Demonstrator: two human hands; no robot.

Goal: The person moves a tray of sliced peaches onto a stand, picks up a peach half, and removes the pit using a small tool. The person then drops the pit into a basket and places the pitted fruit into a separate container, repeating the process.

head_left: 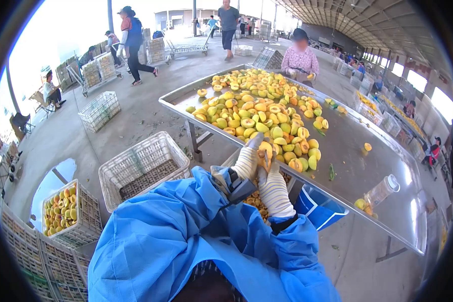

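Both my hands are in striped, light-coloured gloves at the near edge of the metal table (357, 143). My left hand (246, 160) is closed around a cut yellow peach (265, 150). Just below and to the right, my right hand (276, 190) has its fingers closed against the same peach; whether they also hold a small tool cannot be seen. Beyond the hands lies a heap of yellow peaches (251, 108), many of them halved. Under my wrists, a pile of brown pits or scraps (255, 204) shows partly.
An open white crate (143, 163) stands left of the table, with a peach-filled crate (83, 211) nearer. A blue bag or bin (319, 206) hangs below the table edge. A clear plastic jar (382, 189) lies on the table. Across it stands another person (300, 58).
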